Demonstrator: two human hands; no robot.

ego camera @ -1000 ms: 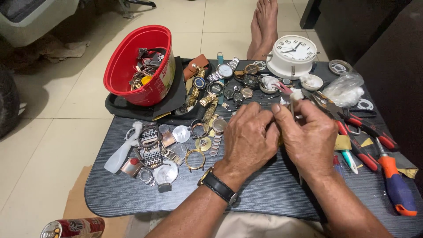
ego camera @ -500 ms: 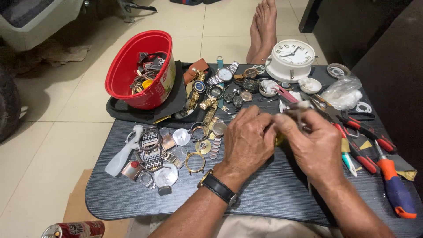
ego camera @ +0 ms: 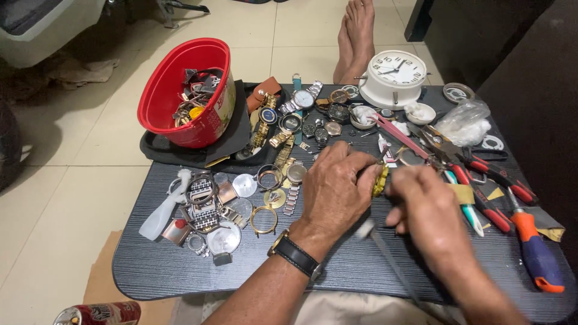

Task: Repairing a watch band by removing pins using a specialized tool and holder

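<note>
A small gold watch part (ego camera: 380,179) sits pinched in the left hand (ego camera: 337,188), its grip clenched around the piece above the dark worktop (ego camera: 156,271). The right hand (ego camera: 430,213), blurred, grasps a thin metal tool (ego camera: 388,256) just beside it. Loose watches (ego camera: 289,123) and cases lie left; pliers (ego camera: 481,201), an orange-handled screwdriver (ego camera: 536,253), a white clock (ego camera: 394,75) and a red bowl (ego camera: 174,90) stand farther off.

Clear crumpled plastic bag (ego camera: 466,123) at upper right of the counter (ego camera: 361,271), pale label on the red tub (ego camera: 227,101) upper left, red-and-white printed can (ego camera: 99,314) at bottom left.
</note>
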